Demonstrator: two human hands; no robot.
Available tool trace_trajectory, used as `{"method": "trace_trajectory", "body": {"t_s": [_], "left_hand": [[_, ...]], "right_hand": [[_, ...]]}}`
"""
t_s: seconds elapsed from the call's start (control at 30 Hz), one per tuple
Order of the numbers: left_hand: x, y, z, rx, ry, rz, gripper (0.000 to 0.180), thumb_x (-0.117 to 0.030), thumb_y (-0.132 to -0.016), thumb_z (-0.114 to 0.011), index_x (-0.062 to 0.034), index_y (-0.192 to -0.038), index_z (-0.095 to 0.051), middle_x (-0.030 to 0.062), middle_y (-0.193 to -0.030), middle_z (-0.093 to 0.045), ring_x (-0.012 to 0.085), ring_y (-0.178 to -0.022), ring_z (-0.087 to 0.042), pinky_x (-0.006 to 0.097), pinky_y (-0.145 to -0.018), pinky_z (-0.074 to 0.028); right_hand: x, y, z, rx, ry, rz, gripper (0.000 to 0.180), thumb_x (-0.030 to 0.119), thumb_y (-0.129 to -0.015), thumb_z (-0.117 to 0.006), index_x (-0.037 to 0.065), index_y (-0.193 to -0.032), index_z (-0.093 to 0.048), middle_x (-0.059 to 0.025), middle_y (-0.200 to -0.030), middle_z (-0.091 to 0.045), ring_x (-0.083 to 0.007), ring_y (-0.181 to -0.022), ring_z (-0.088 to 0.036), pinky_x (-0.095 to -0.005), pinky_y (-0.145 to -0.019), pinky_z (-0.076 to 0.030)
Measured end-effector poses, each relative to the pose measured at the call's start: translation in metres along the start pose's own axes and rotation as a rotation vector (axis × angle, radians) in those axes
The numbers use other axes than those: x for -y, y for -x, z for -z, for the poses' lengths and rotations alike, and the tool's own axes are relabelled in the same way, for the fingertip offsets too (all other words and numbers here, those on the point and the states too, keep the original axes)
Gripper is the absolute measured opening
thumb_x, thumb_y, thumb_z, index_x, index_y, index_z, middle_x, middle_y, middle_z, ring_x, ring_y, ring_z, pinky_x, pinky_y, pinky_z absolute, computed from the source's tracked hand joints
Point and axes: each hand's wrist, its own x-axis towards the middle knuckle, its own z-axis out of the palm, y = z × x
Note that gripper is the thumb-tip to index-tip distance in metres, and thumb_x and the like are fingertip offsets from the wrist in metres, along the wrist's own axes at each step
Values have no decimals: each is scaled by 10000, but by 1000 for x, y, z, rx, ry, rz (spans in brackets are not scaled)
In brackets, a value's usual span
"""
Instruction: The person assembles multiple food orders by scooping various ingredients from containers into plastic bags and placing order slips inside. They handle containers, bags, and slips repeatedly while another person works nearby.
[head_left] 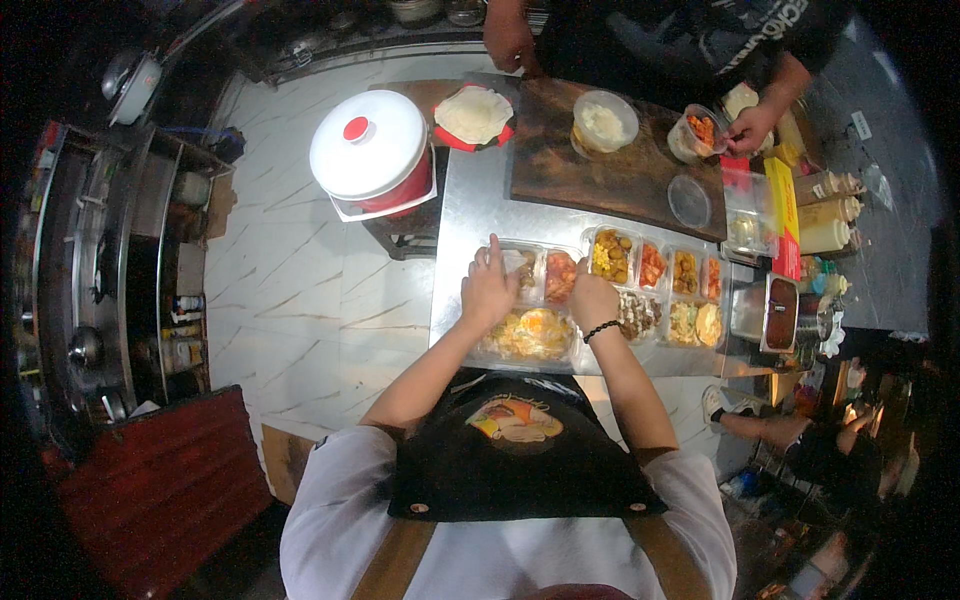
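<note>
Left hand (pixel 490 286) is splayed over the left edge of that clear meal tray (pixel 525 360) on the steel table (pixel 468 200); right hand (pixel 594 297) curls at its right, can't tell if pinching. Uneven pushing could slop the egg (pixel 541 324) out.

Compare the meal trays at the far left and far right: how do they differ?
The left tray has the left hand at its edge; no hand touches the right tray. The left tray's yellow topping sits near its large compartment's middle; the right tray's round yellow piece sits at the right. Both are divided and hold red food.
</note>
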Motion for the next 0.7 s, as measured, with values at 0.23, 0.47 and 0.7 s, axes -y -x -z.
{"method": "trace_trajectory", "body": {"t_s": [0.23, 0.47, 0.7], "left_hand": [[0, 5, -8, -224, -249, -267, 873, -606, -823, -436, -33, -1426, -171, 204, -1473, -159, 326, -1362, -164, 555, -1032, -199], [15, -14, -3, -146, -291, -400, 681, -503, -861, -439, -201, -1435, -229, 103, -1498, -162, 275, -1380, -147, 581, -1052, -138], [30, -20, 16, -146, -76, -570, 671, -417, -869, -461, -101, -1419, -242, 150, -1486, -172, 317, -1372, -162, 546, -1080, -84]], "right_hand": [[7, 0, -17, -212, 222, 140, 399, 156, -773, -544, -39, -1121, -543, -126, -889, -648, -258, -820, -620, -353, -705, -480], [22, -8, -44, -416, 23, 348, 512, 361, -867, -458, 4, -1232, -430, -162, -1327, -373, -294, -1227, -353, -448, -1002, -260], [31, -11, -39, -312, -128, 382, 671, 423, -902, -423, -7, -1387, -254, -179, -1466, -207, -317, -1362, -184, -463, -1103, -124]]}}
